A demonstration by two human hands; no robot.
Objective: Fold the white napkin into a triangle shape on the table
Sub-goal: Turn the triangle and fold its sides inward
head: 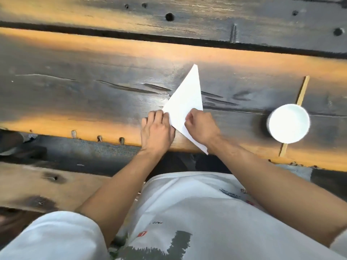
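Both hands work at the table's (75,117) near edge, left hand (156,131) flat on the napkin's (185,102) folded corner, right hand (201,126) curled pinching its side, seemingly to sharpen the triangle's crease.

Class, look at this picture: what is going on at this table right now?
A person is folding a white napkin on a dark wooden table. It already lies as a triangle, one tip reaching past the near table edge. The left hand rests at its left corner; the right hand, fingers curled, presses on its near part. A white cup stands apart to the right.
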